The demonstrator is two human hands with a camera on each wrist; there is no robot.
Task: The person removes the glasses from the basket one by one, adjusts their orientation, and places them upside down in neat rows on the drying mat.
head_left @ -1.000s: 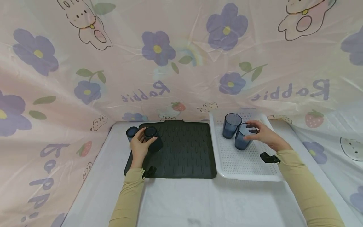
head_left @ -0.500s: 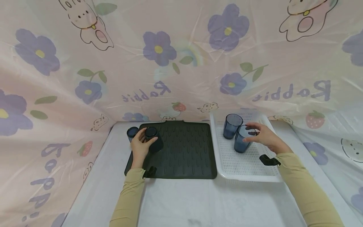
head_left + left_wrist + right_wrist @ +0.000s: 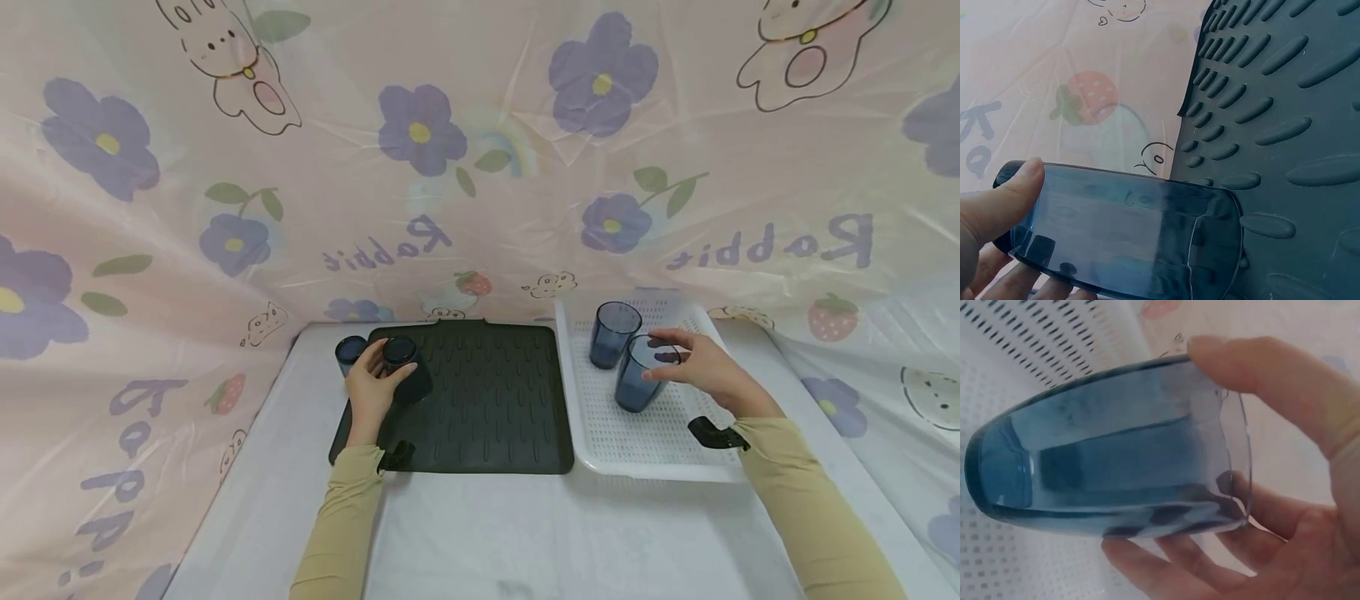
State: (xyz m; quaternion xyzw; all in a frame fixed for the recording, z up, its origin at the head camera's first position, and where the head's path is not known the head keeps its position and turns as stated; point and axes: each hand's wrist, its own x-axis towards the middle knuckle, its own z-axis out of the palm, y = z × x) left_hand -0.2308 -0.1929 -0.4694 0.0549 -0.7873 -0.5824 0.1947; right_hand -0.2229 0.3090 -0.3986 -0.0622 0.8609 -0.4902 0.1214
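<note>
My left hand (image 3: 369, 392) grips a blue glass (image 3: 1129, 225), fingers and thumb round its upturned base. Its rim end is down at the black ridged mat (image 3: 487, 400). Behind that hand stands a second dark blue glass (image 3: 348, 353), partly hidden, at the mat's back left corner. Over the white perforated basket (image 3: 600, 460), my right hand (image 3: 708, 371) holds another blue glass (image 3: 1110, 450) near its rim. That one has its open end up and leans slightly. Just behind it, a fourth-looking similar glass (image 3: 611, 337) stands upright in the basket.
Mat and basket lie side by side on a white-covered table (image 3: 480, 533). A patterned curtain (image 3: 480, 208) with flowers and rabbits hangs close behind them and along the sides.
My right hand's glass has shifted slightly toward the front of the basket, away from the glass behind it, and tilted a little. My left hand and its glass have stayed in place.
</note>
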